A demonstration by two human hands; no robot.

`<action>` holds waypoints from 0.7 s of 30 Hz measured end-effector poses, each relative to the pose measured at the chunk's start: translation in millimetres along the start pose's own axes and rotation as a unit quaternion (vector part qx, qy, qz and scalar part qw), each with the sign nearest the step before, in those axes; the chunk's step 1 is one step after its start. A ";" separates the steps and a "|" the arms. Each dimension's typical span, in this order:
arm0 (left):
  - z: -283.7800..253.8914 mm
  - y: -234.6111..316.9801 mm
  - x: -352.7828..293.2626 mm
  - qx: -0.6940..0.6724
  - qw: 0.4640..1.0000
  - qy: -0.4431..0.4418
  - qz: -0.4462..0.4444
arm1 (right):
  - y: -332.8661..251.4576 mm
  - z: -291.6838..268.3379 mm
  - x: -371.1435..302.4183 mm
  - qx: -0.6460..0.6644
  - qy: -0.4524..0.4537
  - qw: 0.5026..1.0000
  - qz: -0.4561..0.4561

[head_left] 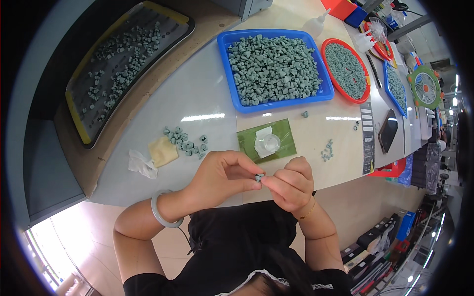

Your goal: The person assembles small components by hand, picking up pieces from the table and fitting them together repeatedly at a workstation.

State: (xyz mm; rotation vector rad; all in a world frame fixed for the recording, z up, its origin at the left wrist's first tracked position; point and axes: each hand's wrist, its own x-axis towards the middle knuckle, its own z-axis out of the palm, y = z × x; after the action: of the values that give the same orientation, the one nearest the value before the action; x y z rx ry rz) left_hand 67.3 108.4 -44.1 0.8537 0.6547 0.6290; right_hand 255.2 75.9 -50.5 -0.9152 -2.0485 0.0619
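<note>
Between the thumb and forefinger of my left hand [222, 178] is a small grey-green piece [258, 177]. My right hand [290, 185] is curled, its thumb and forefinger pinched at that same piece; whether they hold a further part is too small to tell. Just beyond the hands lies a green mat [285, 140], bearing a white paper scrap and a small clear cup [269, 143]. Left of the mat sits a loose group of similar green pieces [187, 143]. A few tiny pieces [327, 150] are scattered to the right.
A blue tray [286, 104] heaped with green pieces stands behind the mat, beside a red round tray [366, 81]. At left are a yellow cloth [163, 151], white tissue [142, 165] and a dark yellow-edged tray [79, 123] on a shelf. A phone [388, 130] lies right.
</note>
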 end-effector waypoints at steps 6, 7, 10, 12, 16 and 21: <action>5.8 14.6 1.5 0.010 1.000 0.000 -0.013 | 0.0 2.1 -2.3 0.028 0.032 0.999 0.008; 5.5 20.3 3.9 0.040 0.999 0.024 0.023 | -1.5 3.4 -1.7 0.046 0.061 0.997 0.027; -1.8 48.4 24.7 0.250 0.954 0.073 0.152 | -0.3 -2.7 1.4 0.051 0.060 0.993 0.088; -4.2 73.7 47.3 0.345 0.919 0.124 0.146 | -0.8 -8.0 -0.1 0.061 0.064 0.991 0.097; -22.3 83.8 66.6 0.437 0.869 0.143 0.182 | -3.7 -11.4 -3.2 0.092 0.068 0.986 0.125; -7.5 79.2 26.7 0.691 0.713 0.108 0.055 | 4.9 -24.2 -6.7 0.080 0.071 0.986 0.126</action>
State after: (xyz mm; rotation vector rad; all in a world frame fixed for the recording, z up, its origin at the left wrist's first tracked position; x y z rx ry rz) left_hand 60.4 171.4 10.9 2.2590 1.3262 0.2331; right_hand 278.1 68.5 -41.8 -1.0425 -1.7605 0.2857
